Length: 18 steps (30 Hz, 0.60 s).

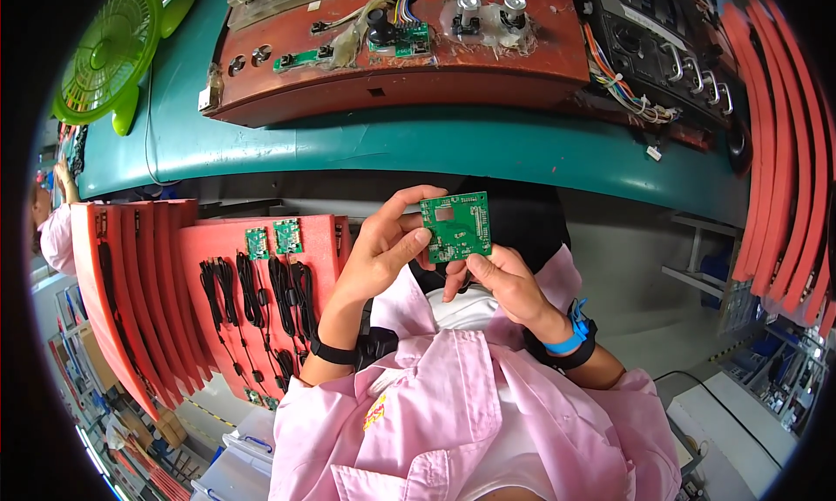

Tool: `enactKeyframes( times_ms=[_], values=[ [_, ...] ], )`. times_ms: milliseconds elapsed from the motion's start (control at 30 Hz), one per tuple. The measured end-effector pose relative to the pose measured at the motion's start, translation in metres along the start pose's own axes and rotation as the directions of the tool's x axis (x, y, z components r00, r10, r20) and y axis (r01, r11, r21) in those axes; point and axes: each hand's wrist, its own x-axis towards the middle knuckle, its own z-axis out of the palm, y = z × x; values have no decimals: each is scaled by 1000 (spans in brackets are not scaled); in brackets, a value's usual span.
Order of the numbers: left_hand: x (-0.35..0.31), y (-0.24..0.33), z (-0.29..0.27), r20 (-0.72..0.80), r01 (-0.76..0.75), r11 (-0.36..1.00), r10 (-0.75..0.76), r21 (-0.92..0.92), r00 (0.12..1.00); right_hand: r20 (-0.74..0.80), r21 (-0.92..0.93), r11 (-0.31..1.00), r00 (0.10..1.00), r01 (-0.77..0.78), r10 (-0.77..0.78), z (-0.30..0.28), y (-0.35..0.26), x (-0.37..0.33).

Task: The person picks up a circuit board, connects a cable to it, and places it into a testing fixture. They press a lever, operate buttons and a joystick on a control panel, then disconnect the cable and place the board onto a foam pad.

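Observation:
A green circuit board (459, 228) is held up in front of my chest, its face with small parts and a pale square chip turned toward me. My left hand (389, 244) grips its left edge, thumb on the face and fingers behind. At the lower right corner my right hand (509, 285) pinches the board with its thumb on top; its other fingers are partly hidden underneath. To the left, a pink foam sheet (228, 305) carries coiled black cables (250, 294) and two more small green boards (287, 237).
A red test fixture (392, 87) with knobs and wires stands on the teal bench (348, 148) ahead. Beside it sits a black device (653, 44) with loose wires. A green fan (109, 48) is far left; pink foam sheets (775, 152) stand right. Another person's sleeve (57, 240) shows left.

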Motion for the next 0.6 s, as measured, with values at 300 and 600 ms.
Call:
enactKeyframes(
  times_ms=[300, 600],
  values=[
    [-2, -2, -1, 8, 7, 1000, -7, -8, 1000, 5, -56, 998, 1000, 7, -7, 2, -2, -1],
    [-3, -2, -1, 11, -26, 1000, 26, 11, 1000, 13, -60, 998, 1000, 7, -6, 2, -1, -2]
  ],
)
